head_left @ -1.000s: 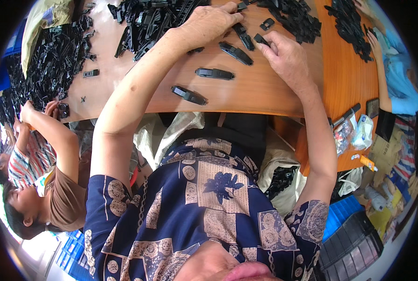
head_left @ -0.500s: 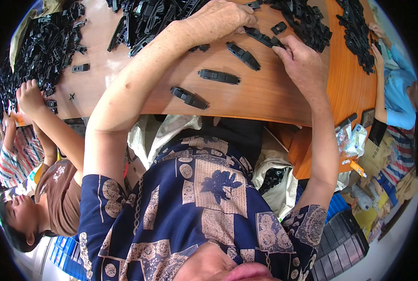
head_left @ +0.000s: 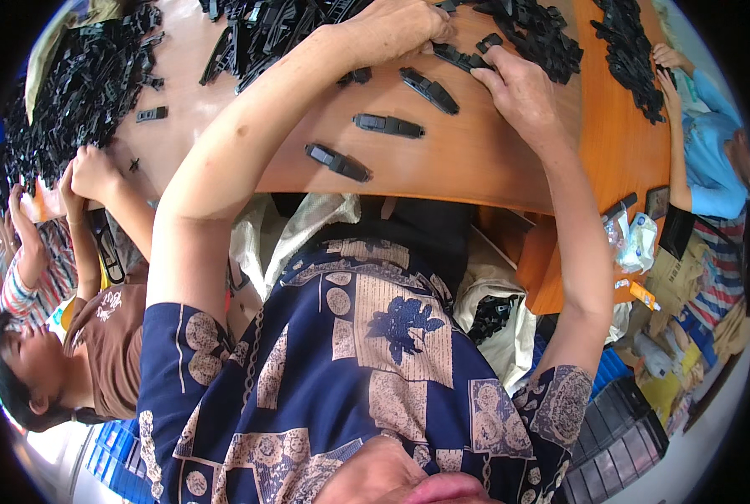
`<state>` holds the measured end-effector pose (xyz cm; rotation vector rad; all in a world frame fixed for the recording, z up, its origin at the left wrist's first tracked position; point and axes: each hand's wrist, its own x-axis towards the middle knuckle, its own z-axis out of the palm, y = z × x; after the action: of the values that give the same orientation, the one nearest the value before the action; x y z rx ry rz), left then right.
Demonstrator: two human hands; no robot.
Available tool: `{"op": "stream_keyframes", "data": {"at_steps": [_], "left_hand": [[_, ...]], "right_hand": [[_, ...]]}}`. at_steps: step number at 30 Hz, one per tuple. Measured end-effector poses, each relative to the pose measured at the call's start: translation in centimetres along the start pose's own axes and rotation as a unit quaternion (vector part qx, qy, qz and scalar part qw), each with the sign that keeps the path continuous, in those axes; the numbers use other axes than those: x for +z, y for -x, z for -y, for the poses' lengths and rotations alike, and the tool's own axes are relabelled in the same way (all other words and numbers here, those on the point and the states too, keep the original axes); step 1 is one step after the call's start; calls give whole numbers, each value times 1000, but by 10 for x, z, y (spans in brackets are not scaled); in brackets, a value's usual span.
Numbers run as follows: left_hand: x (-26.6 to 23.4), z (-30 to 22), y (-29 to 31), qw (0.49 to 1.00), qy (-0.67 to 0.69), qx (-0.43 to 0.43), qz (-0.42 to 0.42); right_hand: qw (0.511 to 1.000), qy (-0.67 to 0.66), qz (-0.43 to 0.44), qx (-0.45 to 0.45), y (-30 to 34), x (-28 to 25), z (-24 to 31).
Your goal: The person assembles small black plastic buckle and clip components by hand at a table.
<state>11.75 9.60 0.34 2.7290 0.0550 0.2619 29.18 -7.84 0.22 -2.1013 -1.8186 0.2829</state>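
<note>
A long black plastic piece [head_left: 457, 57] spans the gap between my hands near the far side of the wooden table. My right hand [head_left: 519, 94] pinches its right end between thumb and forefinger. My left hand [head_left: 409, 29] is closed at its left end, with fingertips partly hidden behind the knuckles. Just above my right fingertips lies a small black plastic part [head_left: 488, 42]. On my near side, three similar long pieces rest in a slanting row: one [head_left: 430, 90] closest to my hands, one [head_left: 388, 125] in the middle, and one [head_left: 337, 162] near the table edge.
Heaps of black parts cover the table [head_left: 467, 160]: a left heap [head_left: 81, 92], a middle heap [head_left: 266, 38] and a right heap [head_left: 534, 38]. Co-workers' hands [head_left: 98, 172] are at left; another person [head_left: 711, 160] sits at right. An open sack [head_left: 509, 336] stands below the table edge.
My right hand has moved slightly up and left, still pinching the long piece. The left co-worker's raised hand has come lower and joined the other.
</note>
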Motion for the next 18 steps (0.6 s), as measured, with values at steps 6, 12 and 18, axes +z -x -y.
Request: {"op": "stream_keyframes", "data": {"at_steps": [6, 12, 18], "left_hand": [[12, 1, -5, 985, -158, -62, 38], [-2, -63, 57, 951, -52, -145, -268], [51, -195, 186, 545, 553, -504, -379]], "right_hand": [[997, 46, -25, -52, -18, 12, 13], [999, 19, -25, -40, -7, 17, 0], [988, -114, -94, -43, 30, 52, 25]]}}
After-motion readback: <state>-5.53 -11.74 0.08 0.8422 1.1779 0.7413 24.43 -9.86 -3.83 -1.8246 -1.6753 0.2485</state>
